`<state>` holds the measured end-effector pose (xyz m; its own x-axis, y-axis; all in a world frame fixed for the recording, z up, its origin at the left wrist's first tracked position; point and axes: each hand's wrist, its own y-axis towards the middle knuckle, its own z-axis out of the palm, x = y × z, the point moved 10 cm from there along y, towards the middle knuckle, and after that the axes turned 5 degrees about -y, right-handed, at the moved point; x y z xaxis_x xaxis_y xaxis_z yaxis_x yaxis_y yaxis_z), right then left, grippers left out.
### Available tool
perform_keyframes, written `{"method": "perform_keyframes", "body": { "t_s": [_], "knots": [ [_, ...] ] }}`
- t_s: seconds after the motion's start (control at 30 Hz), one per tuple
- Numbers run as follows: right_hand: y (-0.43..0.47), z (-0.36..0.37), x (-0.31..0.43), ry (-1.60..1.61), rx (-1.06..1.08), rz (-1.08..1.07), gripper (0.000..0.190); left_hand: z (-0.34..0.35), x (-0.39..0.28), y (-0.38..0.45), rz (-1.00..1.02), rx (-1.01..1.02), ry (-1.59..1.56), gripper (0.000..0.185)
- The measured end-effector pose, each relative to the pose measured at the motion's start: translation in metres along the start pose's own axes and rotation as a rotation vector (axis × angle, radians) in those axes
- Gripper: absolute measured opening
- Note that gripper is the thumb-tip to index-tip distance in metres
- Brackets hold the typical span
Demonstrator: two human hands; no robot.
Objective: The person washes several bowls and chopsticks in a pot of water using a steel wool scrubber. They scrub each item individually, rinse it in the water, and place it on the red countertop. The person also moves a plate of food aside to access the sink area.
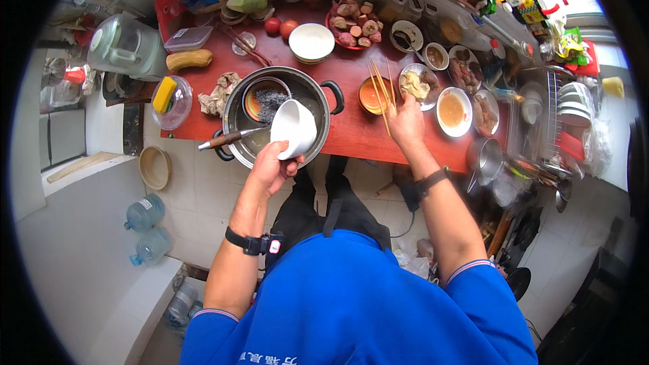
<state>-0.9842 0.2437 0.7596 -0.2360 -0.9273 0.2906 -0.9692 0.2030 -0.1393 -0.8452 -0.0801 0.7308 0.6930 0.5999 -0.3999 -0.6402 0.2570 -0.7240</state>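
Note:
My left hand (274,166) grips a white bowl (293,129), tilted over a large steel pot (322,124) with black handles. In the pot sit an orange-lined bowl (252,106) and a steel-wool scrubber (271,105). A wooden-handled utensil (228,138) rests across the pot's near left rim. My right hand (407,120) holds wooden chopsticks (379,83), placed over and beside another orange bowl (372,97). Just beyond its fingers, a pale yellow crumpled lump (413,86) lies on a plate (417,68); its kind is unclear.
Right of my right hand stand a bowl of brownish liquid (453,111), several food dishes and a steel saucepan (484,156). Stacked white bowls (311,42) and a red basket of root pieces (355,25) sit behind. A yellow sponge (165,95) lies on a clear lid (181,106).

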Motion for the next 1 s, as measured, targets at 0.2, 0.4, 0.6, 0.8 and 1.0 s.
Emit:
{"method": "perform_keyframes", "body": {
  "t_s": [0.2, 0.4, 0.6, 0.8, 1.0],
  "knots": [
    [0.02, 0.059, -0.052, -0.223, 0.198, 0.028, 0.061, 0.078, 0.029, 0.031, 0.058, -0.098, 0.523, 0.034],
    [0.05, 0.084, -0.053, -0.223, 0.198, -0.039, 0.055, 0.117, 0.068, 0.081, 0.119, -0.215, 0.618, 0.042],
    [0.064, 0.101, -0.054, -0.218, 0.231, -0.176, 0.019, 0.115, 0.078, 0.121, 0.222, -0.312, 0.682, 0.043],
    [0.073, 0.06, -0.077, -0.075, 0.211, -0.183, 0.023, 0.106, 0.076, 0.182, 0.23, -0.414, 0.876, 0.044],
    [0.056, 0.023, -0.091, 0.0, 0.221, -0.202, 0.026, 0.12, 0.066, 0.231, 0.183, -0.515, 1.139, 0.049]
  ]
}}
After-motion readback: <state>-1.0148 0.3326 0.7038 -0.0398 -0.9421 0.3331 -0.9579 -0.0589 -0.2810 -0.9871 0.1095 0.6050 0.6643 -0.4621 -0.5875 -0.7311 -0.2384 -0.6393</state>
